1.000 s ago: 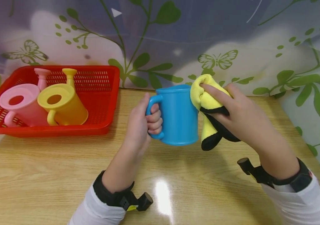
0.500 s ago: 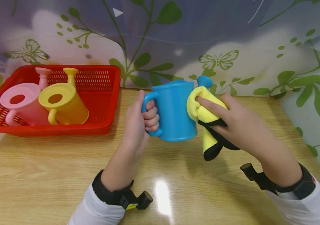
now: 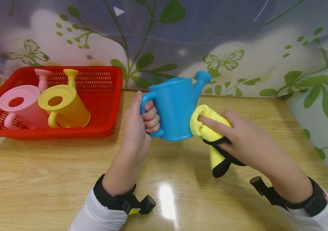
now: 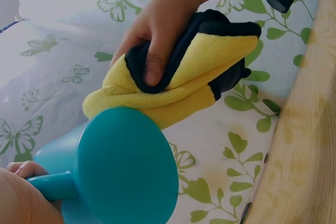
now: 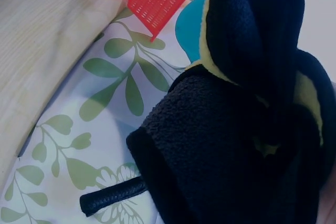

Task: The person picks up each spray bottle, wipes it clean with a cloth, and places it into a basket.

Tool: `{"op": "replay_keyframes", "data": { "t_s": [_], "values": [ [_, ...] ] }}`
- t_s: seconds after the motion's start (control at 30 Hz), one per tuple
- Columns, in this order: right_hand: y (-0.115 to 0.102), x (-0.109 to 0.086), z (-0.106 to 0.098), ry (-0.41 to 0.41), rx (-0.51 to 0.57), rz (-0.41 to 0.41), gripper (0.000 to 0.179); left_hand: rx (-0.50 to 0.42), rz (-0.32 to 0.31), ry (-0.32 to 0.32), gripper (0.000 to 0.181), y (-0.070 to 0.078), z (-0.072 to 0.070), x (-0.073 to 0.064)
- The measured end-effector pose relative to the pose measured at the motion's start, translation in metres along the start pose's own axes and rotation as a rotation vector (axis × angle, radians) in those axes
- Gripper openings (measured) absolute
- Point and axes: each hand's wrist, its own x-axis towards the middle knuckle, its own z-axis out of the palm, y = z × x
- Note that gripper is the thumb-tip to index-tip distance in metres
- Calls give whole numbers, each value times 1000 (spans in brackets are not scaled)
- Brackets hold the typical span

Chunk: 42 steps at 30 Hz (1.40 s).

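A blue watering can [image 3: 173, 107] is held up above the table, its spout pointing to the back right. My left hand [image 3: 140, 123] grips it by the handle, fingers curled round. In my right hand [image 3: 247, 141] is a bunched yellow cloth [image 3: 211, 123] with black edging, pinched between thumb and fingers. The cloth touches the lower right side of the can. From the left wrist view, the can's flat bottom [image 4: 128, 169] faces the camera, with the cloth against its rim. Dark folds of the cloth [image 5: 210, 114] fill much of the right wrist view and hide most of the can.
At the left stands a red basket [image 3: 100, 133] with a pink watering can [image 3: 26, 104] and a yellow watering can [image 3: 68, 109] inside. The wooden table [image 3: 65, 176] meets a leaf-patterned backdrop [image 3: 164, 41] behind and at the right.
The blue can has shifted left and slightly up, and its spout has come into view. My right hand has brought the cloth down along the can's right side. The basket stays put.
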Motion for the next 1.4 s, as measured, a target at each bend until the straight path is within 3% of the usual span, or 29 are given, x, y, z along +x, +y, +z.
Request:
{"op": "replay_keyframes", "data": {
  "t_s": [0.27,0.77,1.03,1.4],
  "values": [
    [0,-11,0,-46,-19,-42,81,-13,11,18,46,-1,0,1],
    [0,-20,-3,-107,-15,-17,78,2,26,-18,46,-1,0,0],
    [2,-15,-5,-77,-10,-18,81,12,5,-55,46,-1,0,1],
    [3,0,-12,-21,-18,64,79,22,-26,-77,47,-5,2,0]
  ]
}}
